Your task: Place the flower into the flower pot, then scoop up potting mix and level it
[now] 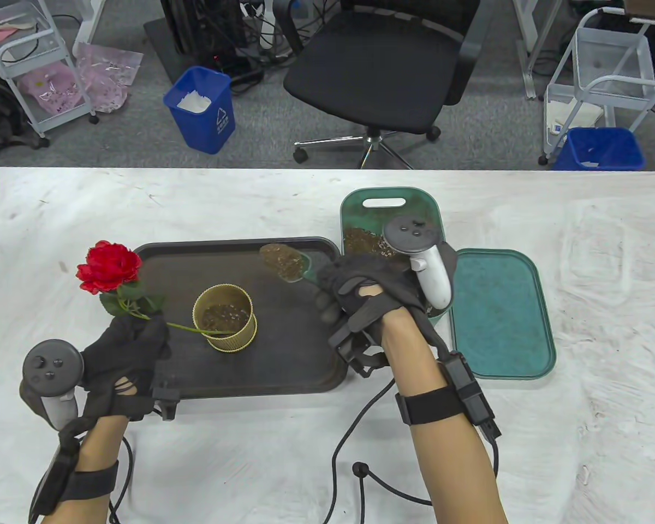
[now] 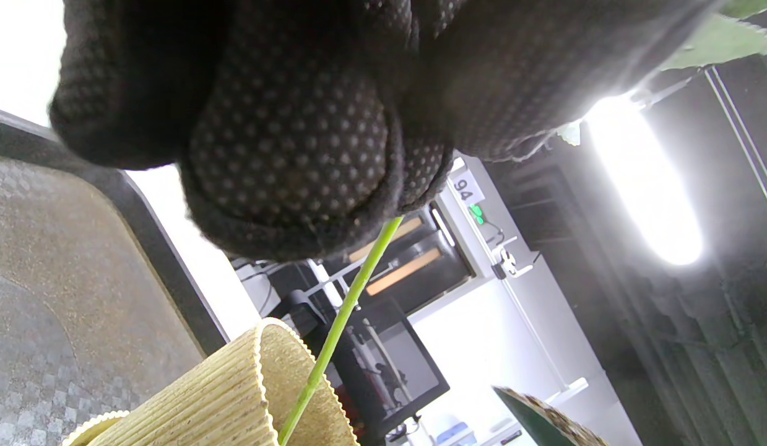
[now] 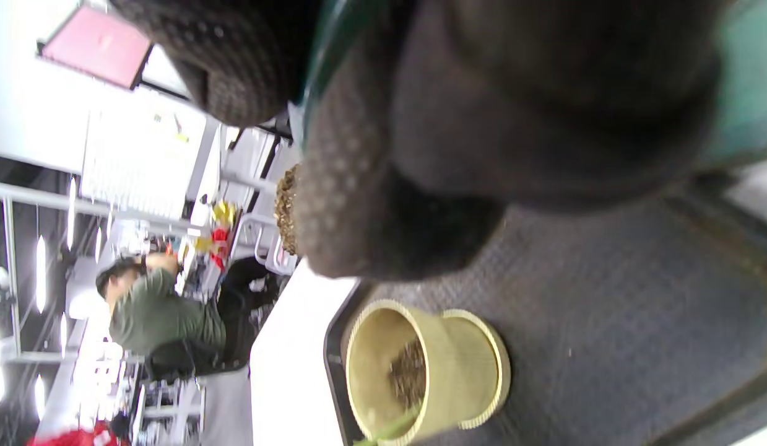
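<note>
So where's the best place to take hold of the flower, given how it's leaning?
Pinch the green stem just under the leaves, coming from the near-left, as the left hand does. The flower leans left out of the pot, leaving that stretch exposed.

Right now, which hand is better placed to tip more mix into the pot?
The right hand: it holds the scoop, loaded with mix, over the tray beside the pot. The left hand grips the flower stem, whose end sits in the pot.
</note>
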